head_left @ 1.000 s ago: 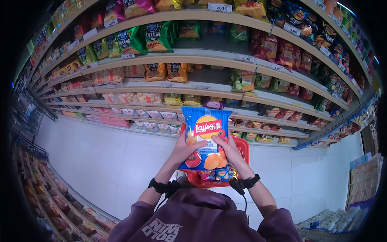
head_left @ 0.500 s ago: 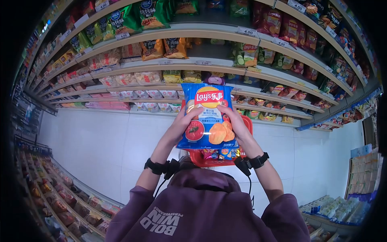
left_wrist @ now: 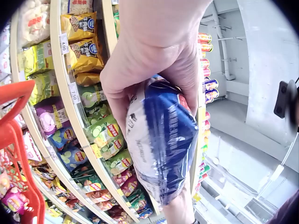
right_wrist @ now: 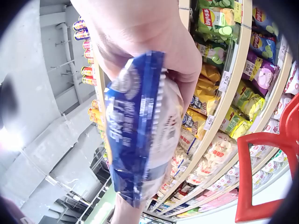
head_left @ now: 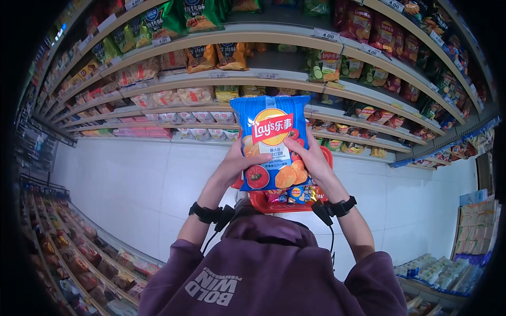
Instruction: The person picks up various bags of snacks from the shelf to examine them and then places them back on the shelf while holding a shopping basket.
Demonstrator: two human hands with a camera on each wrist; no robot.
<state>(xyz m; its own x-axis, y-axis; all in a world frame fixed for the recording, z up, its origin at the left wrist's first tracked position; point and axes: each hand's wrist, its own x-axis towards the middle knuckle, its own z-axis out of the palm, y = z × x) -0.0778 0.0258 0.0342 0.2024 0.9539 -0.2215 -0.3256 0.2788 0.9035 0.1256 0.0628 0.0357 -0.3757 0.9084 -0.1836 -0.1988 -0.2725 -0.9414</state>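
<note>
A blue Lay's chip bag [head_left: 273, 126] is held upright, its printed front toward the head camera. On its left side the left hand [head_left: 235, 160] grips it, thumb across the front; opposite, the right hand [head_left: 314, 158] does the same. In the left wrist view the left hand [left_wrist: 152, 51] clasps the bag [left_wrist: 163, 144] around its edge. The right wrist view has the right hand [right_wrist: 140, 37] around the bag's [right_wrist: 135, 126] other edge, with the sealed seam showing. Fingers behind the bag are hidden in the head view.
A red basket [head_left: 284, 207] with several small snack packets is below the bag. Tiered shelves [head_left: 211, 79] of snacks curve across the front, with price tags along their edges. More shelves [head_left: 79, 253] stand at lower left. Pale tiled floor [head_left: 137, 195] lies between them.
Compared with a second ago, the bag and both hands sit higher in the head view, and the shelves and basket have also shifted upward. Both hands still hold the bag.
</note>
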